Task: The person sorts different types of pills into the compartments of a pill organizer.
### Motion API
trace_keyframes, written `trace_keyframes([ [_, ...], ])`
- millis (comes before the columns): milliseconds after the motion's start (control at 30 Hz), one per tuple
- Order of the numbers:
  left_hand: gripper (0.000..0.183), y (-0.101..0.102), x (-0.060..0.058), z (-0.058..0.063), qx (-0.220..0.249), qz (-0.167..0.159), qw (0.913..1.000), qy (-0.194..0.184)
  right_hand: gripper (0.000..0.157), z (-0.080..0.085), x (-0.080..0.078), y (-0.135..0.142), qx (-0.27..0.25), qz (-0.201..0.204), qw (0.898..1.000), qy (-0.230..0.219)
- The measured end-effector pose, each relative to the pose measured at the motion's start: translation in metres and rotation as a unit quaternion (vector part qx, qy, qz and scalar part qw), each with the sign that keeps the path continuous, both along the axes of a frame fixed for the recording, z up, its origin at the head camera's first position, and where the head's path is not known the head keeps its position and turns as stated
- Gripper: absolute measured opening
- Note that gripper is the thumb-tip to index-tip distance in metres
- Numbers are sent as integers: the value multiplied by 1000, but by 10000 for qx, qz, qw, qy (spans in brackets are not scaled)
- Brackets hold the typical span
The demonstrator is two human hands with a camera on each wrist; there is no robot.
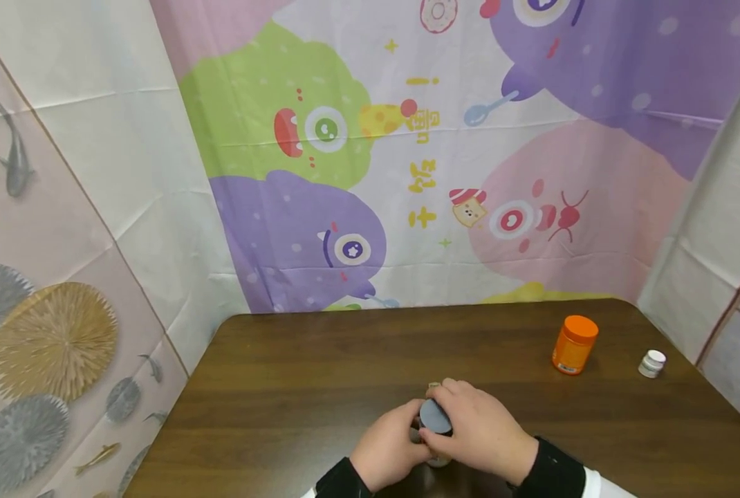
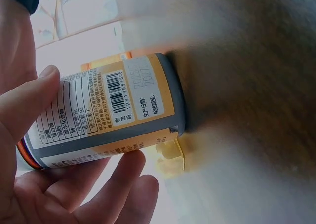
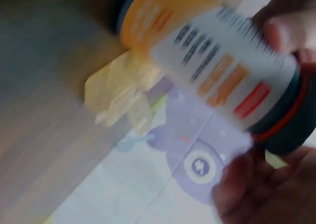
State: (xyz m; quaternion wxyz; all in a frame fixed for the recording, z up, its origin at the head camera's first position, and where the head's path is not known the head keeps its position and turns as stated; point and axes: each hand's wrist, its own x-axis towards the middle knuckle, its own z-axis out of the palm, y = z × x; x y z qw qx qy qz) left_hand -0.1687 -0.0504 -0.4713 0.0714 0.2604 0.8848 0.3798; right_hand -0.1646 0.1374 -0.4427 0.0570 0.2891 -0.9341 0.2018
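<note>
A supplement bottle [image 2: 108, 105] with a white, yellow and grey printed label stands between both hands at the table's near middle. My left hand [image 1: 390, 443] grips its body, the thumb on one side and fingers on the other in the left wrist view. My right hand [image 1: 485, 432] holds the bottle's dark grey lid [image 1: 435, 416] from the right. An orange ring runs below that lid in the right wrist view, where the picture is blurred. Behind the bottle lies a translucent yellow plastic piece [image 3: 118, 90], mostly hidden by the hands in the head view.
On the brown table [image 1: 320, 360], an orange jar [image 1: 575, 346] with an orange lid stands at the back right. Farther right is a small white bottle [image 1: 652, 364]. A cloth backdrop [image 1: 407, 263] with cartoon figures hangs behind the table's far edge.
</note>
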Motion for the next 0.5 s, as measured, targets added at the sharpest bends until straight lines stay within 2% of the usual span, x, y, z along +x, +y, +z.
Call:
trace_keyframes([
  [67, 48, 0, 1, 1, -19, 8, 10000, 42, 45, 1, 0, 3, -169, 470, 9988, 0],
  [167, 48, -1, 2, 1, -64, 37, 9999, 113, 61, 3, -1, 7, -285, 895, 9956, 46],
  [267, 44, 0, 1, 1, -27, 26, 10000, 52, 58, 3, -1, 7, -206, 589, 9980, 108],
  [400, 45, 1, 0, 0, 54, 6, 9999, -108, 71, 2, -1, 3, 100, -126, 9998, 93],
  [500, 45, 1, 0, 1, 37, 5, 9999, -131, 63, 2, -2, 1, 148, -126, 9998, 30],
])
